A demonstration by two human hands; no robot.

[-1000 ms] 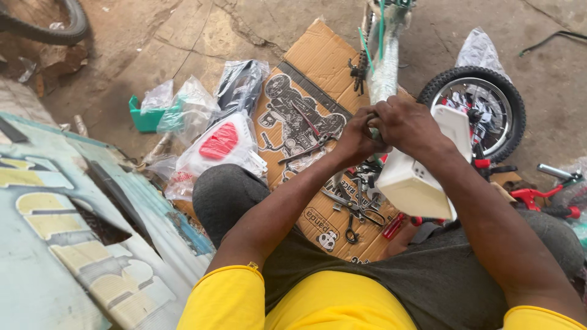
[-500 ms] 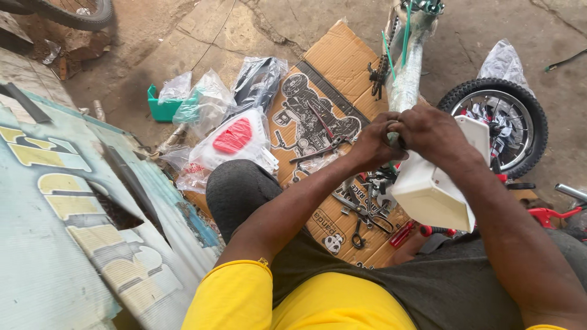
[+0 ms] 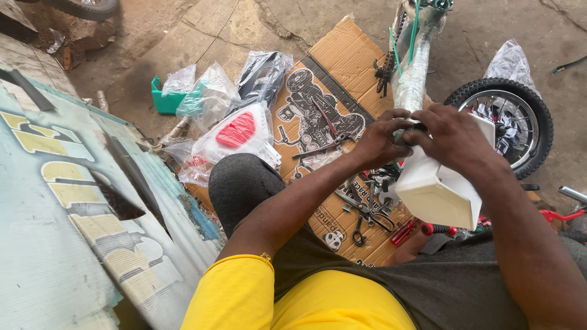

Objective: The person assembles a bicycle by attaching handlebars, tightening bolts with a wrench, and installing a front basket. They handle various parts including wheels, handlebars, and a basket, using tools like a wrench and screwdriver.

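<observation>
Cracked concrete is being covered by a flattened carton [image 3: 342, 67], on which pliers [image 3: 367, 217] and wrenches [image 3: 324, 146] are being kept beside bagged parts [image 3: 235, 131], with a small wheel [image 3: 510, 122] lying to the right. A white plastic panel [image 3: 437, 192] is being held above the lap, at the carton's right edge. Its top is being gripped by the right hand [image 3: 455, 137] with fingers curled shut, while a small part, too hidden to tell, is being pinched against it by the left hand [image 3: 379, 140].

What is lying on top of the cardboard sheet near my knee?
On the cardboard lie wrenches, pliers and a red screwdriver. More tools sit under the hands and white panel, hidden.
</observation>
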